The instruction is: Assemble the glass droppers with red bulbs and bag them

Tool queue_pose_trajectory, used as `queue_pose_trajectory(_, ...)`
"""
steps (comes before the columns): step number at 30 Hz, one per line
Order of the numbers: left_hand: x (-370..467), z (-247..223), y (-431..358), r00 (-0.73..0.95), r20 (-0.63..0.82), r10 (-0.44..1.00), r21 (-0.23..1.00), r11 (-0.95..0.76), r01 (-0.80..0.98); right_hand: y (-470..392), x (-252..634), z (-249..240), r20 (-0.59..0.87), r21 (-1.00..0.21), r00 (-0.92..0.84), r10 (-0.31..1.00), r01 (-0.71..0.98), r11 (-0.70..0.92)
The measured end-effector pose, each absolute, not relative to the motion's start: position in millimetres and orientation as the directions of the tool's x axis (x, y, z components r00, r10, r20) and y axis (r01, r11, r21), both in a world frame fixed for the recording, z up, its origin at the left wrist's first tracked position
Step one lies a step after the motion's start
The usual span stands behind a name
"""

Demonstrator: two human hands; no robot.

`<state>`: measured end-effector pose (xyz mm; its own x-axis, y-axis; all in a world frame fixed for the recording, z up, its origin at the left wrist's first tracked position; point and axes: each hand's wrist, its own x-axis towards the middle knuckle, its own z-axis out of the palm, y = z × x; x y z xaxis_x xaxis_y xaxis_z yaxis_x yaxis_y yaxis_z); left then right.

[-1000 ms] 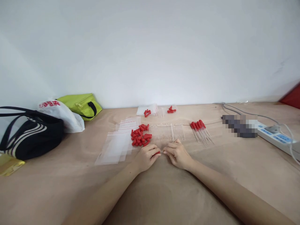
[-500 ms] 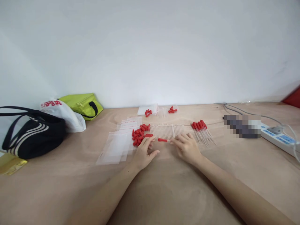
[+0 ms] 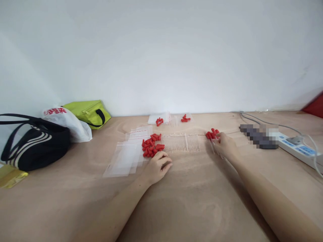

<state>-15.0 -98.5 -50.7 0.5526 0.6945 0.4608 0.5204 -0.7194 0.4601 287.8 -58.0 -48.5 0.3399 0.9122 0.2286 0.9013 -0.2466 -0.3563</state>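
Observation:
My left hand [image 3: 158, 165] rests on the table just in front of a heap of red rubber bulbs [image 3: 150, 144]. Its fingers are loosely bent, the thumb stands apart, and nothing shows in it. My right hand [image 3: 224, 145] is over a group of droppers [image 3: 211, 135], glass tubes with red bulbs on top. Its fingers are closed on a dropper at the group's right side; the fingertips hide part of it. Between the hands, thin clear glass tubes [image 3: 179, 142] lie side by side in a row, with one lying across their upper ends.
Clear zip bags [image 3: 127, 158] lie left of the heap. Farther back are small sets of red bulbs [image 3: 185, 118] on bags. A power strip [image 3: 299, 146] with cables stands at right. A black bag [image 3: 37, 148], white plastic bag [image 3: 68, 122] and green pouch [image 3: 88, 112] sit at left.
My right hand has moved right, from the row of tubes to the group of droppers. The red bulb that was between my hands is gone from there. My left hand has barely moved.

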Motion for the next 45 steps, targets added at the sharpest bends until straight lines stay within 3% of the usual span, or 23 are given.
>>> queue_pose_trajectory(4, -14, -51, -98, 0.561, 0.461, 0.688, 0.455, -0.726, 0.516, -56, 279, -58, 0.31, -0.325, 0.228, 0.923, 0.938, -0.123)
queue_pose_trajectory(10, -14, -51, -98, 0.584, 0.444, 0.68, 0.425, -0.733, 0.53, -48, 273, -72, 0.39, -0.174, 0.085, 0.917, 0.985, -0.017)
queue_pose_trajectory(15, -15, -51, -97, 0.589, 0.444, 0.675, 0.423, -0.737, 0.527, -47, 272, -70, 0.325, -0.17, 0.109, 0.939, 0.984, -0.056)
queue_pose_trajectory(23, -14, -49, -99, 0.572, 0.447, 0.688, 0.409, -0.726, 0.553, -53, 259, -48, 0.158, -0.3, 0.185, 0.97, 0.945, -0.132)
queue_pose_trajectory(28, -17, -43, -91, 0.392, 0.526, 0.755, 0.343, -0.61, 0.714, -36, 250, -36, -0.05, -0.279, 0.173, 0.984, 0.943, -0.181)
queue_pose_trajectory(31, -26, -34, -77, 0.312, 0.515, 0.799, 0.292, -0.506, 0.811, -27, 247, -34, -0.099, -0.273, 0.205, 0.974, 0.935, -0.224)
queue_pose_trajectory(38, -40, -19, -50, 0.458, 0.337, 0.823, 0.143, -0.525, 0.839, -23, 242, -27, -0.165, -0.278, 0.185, 0.969, 0.934, -0.226)
queue_pose_trajectory(45, -36, -20, -39, 0.517, 0.287, 0.806, 0.137, -0.569, 0.811, -19, 238, -25, -0.132, -0.206, 0.221, 0.966, 0.947, -0.245)
